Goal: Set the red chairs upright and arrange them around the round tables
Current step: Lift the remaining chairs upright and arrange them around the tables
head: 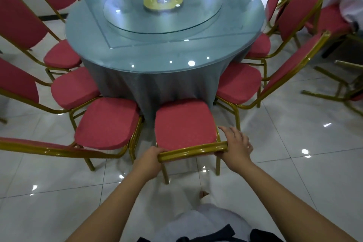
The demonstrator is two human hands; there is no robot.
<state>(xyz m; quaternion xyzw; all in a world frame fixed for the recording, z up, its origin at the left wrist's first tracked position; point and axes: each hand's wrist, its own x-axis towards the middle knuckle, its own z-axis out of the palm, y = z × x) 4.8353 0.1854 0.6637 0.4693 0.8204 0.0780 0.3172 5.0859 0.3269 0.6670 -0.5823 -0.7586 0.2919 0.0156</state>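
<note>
The left hand [151, 158] curls round the glossy gold tubular back rail of the red chair [184, 122], its padded fabric seat tucked against the cloth-draped, glass-topped round table [137, 53]. The right hand [235, 146] clasps the rail's other end, thumb beneath, fingers loosely spread.

**Chairs at the near table: one still down**

The chair nearest you [184, 122] stands upright, its red seat tucked against the grey cloth of the round table [137, 55] and its gold top rail toward you. The neighbouring chairs [108, 122] ring the table on both sides, upright, seats inward. To your far right a tipped chair [324, 95] lies with its gold legs sideways.
</note>
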